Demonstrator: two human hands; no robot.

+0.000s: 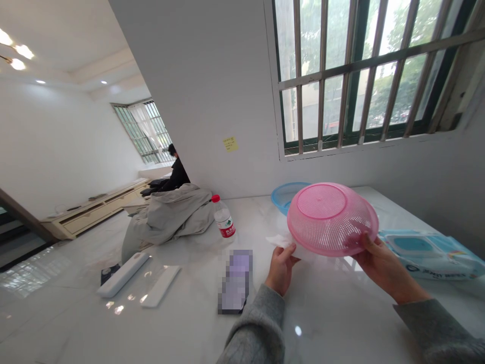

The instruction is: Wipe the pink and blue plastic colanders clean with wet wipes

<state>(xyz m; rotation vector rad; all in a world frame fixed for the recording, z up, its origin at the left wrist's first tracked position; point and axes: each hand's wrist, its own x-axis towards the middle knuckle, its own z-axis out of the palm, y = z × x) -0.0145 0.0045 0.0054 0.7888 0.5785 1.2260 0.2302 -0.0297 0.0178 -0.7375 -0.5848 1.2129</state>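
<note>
A pink perforated plastic colander [330, 217] is held bottom-up and tilted above the white marble table [189, 323]. My right hand [381, 265] grips its near right rim, thumb on the outside and fingers showing through the mesh. My left hand [281, 268] is closed on a white wipe [283, 241], pressed against the colander's left lower edge. Grey sleeves cover both my forearms.
A blue basin [284, 196] stands behind the colander. A pack of wet wipes [428, 254] lies at the right. A water bottle [224, 218], a grey jacket [172, 215], a blurred phone [235, 281] and a white box [123, 274] lie to the left. A person sits far back.
</note>
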